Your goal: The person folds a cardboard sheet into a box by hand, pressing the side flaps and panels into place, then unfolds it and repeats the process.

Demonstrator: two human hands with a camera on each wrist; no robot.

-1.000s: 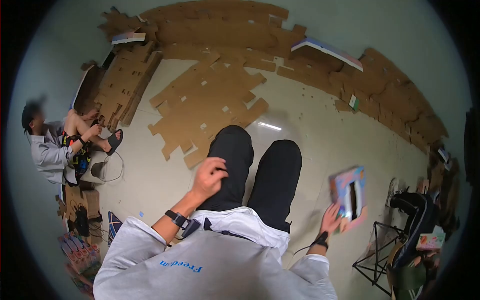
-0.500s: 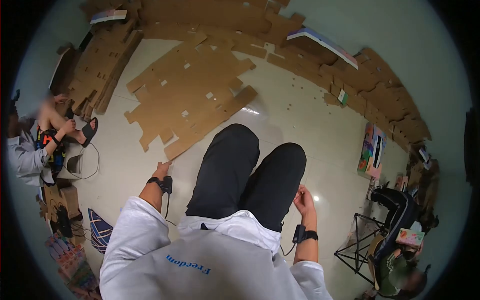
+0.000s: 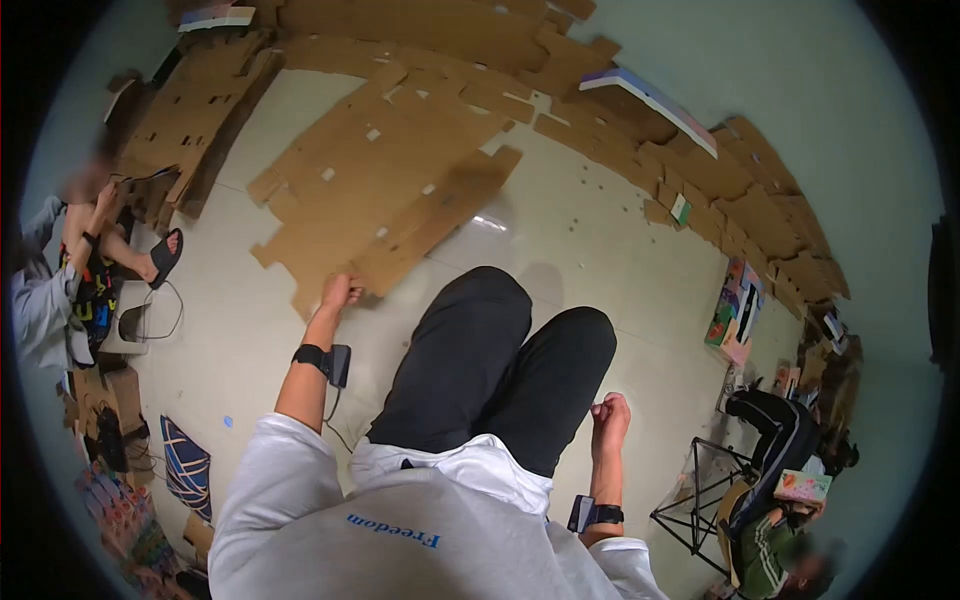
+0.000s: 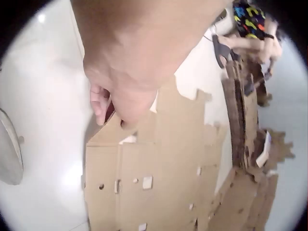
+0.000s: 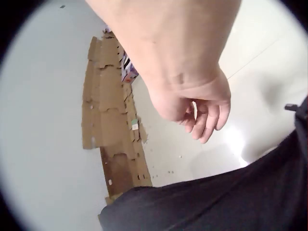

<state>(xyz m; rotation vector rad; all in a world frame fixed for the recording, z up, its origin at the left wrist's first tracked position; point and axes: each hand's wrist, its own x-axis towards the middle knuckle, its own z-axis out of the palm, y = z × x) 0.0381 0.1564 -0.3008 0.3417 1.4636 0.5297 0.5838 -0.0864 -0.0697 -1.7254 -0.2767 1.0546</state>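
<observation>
My left hand (image 3: 343, 291) pinches the near corner of a large flat brown cardboard sheet (image 3: 330, 215) with slots and tabs along it. In the left wrist view the thumb and fingers grip the cardboard's raised corner (image 4: 107, 132), while the rest of the sheet (image 4: 168, 163) stretches away across the floor. My right hand (image 3: 610, 412) hangs beside my right knee, fingers loosely curled around nothing; the right wrist view shows the same hand (image 5: 207, 108) over pale floor tiles. A colourful printed box (image 3: 735, 310) stands on the floor to the right.
More cardboard sheets (image 3: 200, 110) are stacked at the left, and others (image 3: 760, 210) line the wall. One person (image 3: 95, 260) sits at the left, another (image 3: 770, 470) at the right beside a black metal frame (image 3: 695, 500). A dark patterned cushion (image 3: 187, 468) lies at lower left.
My right hand has let go of the colourful box, which now stands farther right, and come back beside my knee. My left hand has reached forward and taken hold of the cardboard's corner.
</observation>
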